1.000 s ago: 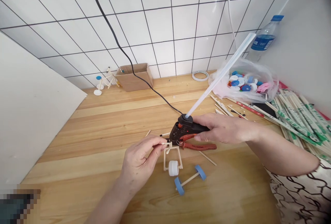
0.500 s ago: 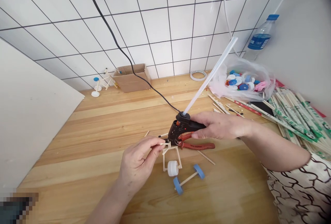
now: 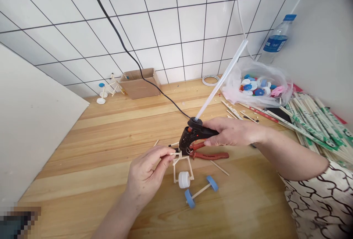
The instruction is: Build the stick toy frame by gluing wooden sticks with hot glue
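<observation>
My right hand (image 3: 234, 131) grips a black hot glue gun (image 3: 189, 136), nozzle down, with a long clear glue stick (image 3: 222, 79) rising from its back. In my left hand (image 3: 150, 169), thumb and forefinger pinch a thin wooden stick piece (image 3: 175, 154) at the top of a small stick frame (image 3: 191, 167). A white bottle-cap wheel (image 3: 184, 179) sits at the frame's lower end. The gun's tip is at the stick joint; exact contact is hard to see. Just right lies a stick axle with two blue caps (image 3: 212, 183). Red-handled pliers (image 3: 211, 156) lie behind the frame.
A cardboard box (image 3: 142, 84) and a small stick-and-cap model (image 3: 101, 100) stand by the tiled wall. Tape (image 3: 211, 80), a plastic bag of bottle caps (image 3: 257, 86), a water bottle (image 3: 277, 40) and wrapped chopsticks (image 3: 317, 121) are at the right. The gun's black cord (image 3: 121, 36) crosses the back.
Almost nothing differs. The glue stick's upper end and the gun have shifted slightly left in view; both hands keep their holds.
</observation>
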Demonstrator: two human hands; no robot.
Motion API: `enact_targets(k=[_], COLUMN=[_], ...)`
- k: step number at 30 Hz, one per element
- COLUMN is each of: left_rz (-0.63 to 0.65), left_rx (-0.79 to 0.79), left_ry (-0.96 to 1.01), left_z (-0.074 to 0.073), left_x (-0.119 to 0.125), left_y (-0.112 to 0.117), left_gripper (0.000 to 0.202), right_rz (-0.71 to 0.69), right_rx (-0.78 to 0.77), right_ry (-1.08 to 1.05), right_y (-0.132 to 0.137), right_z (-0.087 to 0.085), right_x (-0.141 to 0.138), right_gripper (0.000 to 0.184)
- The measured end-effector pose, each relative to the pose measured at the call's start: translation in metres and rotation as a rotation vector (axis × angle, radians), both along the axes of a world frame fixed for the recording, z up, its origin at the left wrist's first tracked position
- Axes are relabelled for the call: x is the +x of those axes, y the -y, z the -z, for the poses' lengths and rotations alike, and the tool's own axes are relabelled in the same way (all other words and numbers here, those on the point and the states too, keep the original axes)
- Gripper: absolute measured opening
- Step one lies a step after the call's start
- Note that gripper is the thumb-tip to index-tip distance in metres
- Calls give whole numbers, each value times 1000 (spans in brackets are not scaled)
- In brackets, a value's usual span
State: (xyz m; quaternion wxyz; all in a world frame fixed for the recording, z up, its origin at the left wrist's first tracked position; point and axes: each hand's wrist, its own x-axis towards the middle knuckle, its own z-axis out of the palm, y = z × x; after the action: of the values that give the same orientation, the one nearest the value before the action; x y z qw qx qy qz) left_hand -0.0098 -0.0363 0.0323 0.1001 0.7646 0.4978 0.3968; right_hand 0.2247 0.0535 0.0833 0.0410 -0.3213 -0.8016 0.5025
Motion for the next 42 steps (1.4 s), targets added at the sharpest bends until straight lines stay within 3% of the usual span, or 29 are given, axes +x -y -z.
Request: enact_targets(k=[24,36,42], left_rz=[31,36,30], left_rx=[45,43,36], left_ry=[19,12,3], left_z=[2,1,1], left_x=[-1,0,0], left_y=[0,0,0], left_gripper=[8,9,10], right_rz=[69,-11,-33], right_rx=[-79,-62,-86], right_ry=[-105,-34,-57], right_y=[-2,-2,-3], right_z=[5,3,4], right_x=[2,0,0], right_gripper=[25,37,34])
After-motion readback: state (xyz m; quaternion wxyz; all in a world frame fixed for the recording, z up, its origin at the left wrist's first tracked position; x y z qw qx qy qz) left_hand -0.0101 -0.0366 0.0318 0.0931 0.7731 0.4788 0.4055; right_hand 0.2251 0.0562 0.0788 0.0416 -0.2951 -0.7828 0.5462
